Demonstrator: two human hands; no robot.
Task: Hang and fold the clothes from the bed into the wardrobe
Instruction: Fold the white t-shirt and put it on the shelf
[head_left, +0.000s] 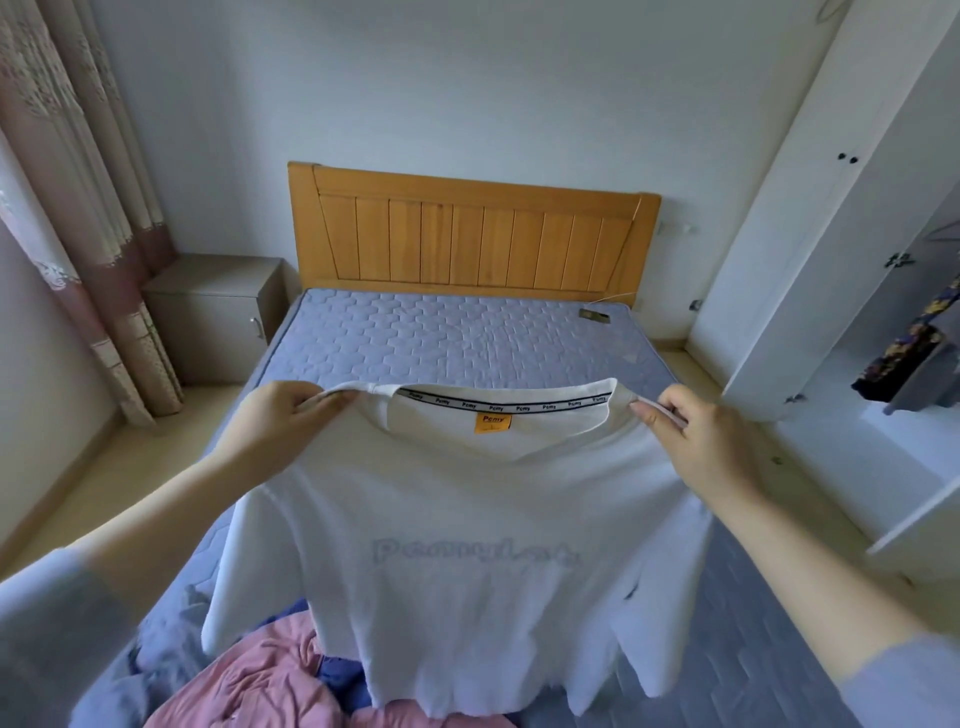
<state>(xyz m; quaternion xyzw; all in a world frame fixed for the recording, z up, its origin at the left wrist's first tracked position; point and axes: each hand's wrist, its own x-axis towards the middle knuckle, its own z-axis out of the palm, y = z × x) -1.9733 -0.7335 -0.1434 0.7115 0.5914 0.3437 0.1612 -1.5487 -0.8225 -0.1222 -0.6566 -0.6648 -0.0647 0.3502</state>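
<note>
A white T-shirt (467, 582) with pale lettering on the chest and an orange neck label hangs spread out above the bed (441, 338). My left hand (280, 421) pinches its left shoulder seam beside the collar. My right hand (701, 441) pinches the right shoulder seam. The shirt's hem drapes down over a pink garment (260, 686) and a blue garment (337, 670) that lie crumpled on the near end of the bed. The white wardrobe (831, 260) stands open at the right, with a dark patterned garment (904, 353) hanging inside.
A wooden headboard (472, 239) backs the blue quilted mattress. A grey bedside cabinet (213, 312) stands at the left by the curtains (78, 208). A small dark object (595, 314) lies near the mattress's far right corner. The wardrobe's open door stands beside the bed's right side.
</note>
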